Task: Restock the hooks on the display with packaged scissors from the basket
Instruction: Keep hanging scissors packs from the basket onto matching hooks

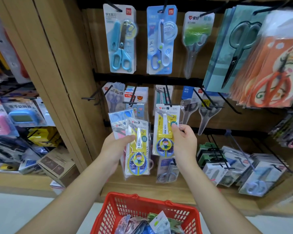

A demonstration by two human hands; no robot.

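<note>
Our right hand (pixel 184 141) pinches a light, slick-sleeved scissors pack (pixel 164 125) at its right edge, seemingly under a hook (pixel 167 98); our left hand (pixel 116 146) grips the spare packs (pixel 139 159).

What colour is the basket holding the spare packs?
Red basket, clearest in the head view.

Head view; forward-down, close to display (pixel 159 78)

Left hand (pixel 116 146) and right hand (pixel 184 141) raised (fingers (pixel 176 128) curled, pinching).
</note>
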